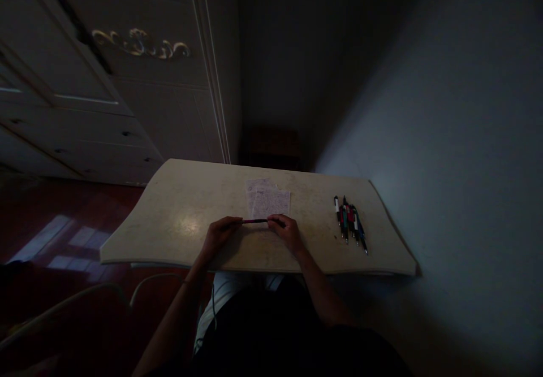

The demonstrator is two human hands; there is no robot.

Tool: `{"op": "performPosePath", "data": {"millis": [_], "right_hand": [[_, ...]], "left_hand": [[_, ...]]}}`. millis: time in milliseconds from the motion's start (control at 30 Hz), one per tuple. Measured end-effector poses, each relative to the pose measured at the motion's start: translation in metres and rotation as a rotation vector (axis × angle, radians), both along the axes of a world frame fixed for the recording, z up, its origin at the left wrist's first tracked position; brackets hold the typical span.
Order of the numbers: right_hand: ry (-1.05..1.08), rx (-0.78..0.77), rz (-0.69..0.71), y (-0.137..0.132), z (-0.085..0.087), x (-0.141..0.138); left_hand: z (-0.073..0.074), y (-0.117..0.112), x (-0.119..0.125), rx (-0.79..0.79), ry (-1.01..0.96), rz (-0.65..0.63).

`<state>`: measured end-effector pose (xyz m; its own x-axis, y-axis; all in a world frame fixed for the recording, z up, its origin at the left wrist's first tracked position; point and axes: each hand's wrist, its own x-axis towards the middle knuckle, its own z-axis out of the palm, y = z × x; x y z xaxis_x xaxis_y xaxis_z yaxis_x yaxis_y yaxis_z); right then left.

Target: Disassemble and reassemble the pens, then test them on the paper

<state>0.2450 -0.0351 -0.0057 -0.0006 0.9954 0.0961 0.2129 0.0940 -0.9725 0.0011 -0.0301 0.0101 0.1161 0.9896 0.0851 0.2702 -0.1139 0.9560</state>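
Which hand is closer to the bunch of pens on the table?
Right. The right hand sits left of the bunch of pens; the left hand is farther left, across the held pen.

Dim lighting. Left hand (219, 234) and right hand (287, 231) each grip one end of a dark pen (255, 221), held level just above the desk (169, 219) near the middle of its front edge. Written paper sheets (268, 199) lie directly behind the pen. A cluster of pens (350, 222) lies toward the desk's right edge. Pale cabinet (127, 83) stands beyond the left rear corner.
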Motion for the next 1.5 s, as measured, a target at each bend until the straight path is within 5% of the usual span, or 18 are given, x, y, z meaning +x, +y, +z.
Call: {"op": "performPosePath", "data": {"millis": [467,767,1033,1333,1500], "right_hand": [[0.069,-0.04,-0.021,0.001,-0.001,-0.009],[0.072,-0.018,-0.074,0.0,-0.006,-0.007],[0.052,0.016,-0.056,0.0,-0.007,-0.008],[0.031,0.081,-0.091,-0.002,-0.005,-0.009],[0.004,0.114,-0.092,-0.002,-0.002,-0.008]], "left_hand": [[-0.005,0.001,0.002,-0.017,-0.105,-0.065],[0.001,0.002,0.003,0.013,0.119,-0.001],[-0.006,-0.002,0.0,0.084,-0.04,-0.041],[0.002,-0.001,0.004,0.014,0.118,-0.031],[-0.001,0.0,0.002,0.076,0.022,-0.038]]}}
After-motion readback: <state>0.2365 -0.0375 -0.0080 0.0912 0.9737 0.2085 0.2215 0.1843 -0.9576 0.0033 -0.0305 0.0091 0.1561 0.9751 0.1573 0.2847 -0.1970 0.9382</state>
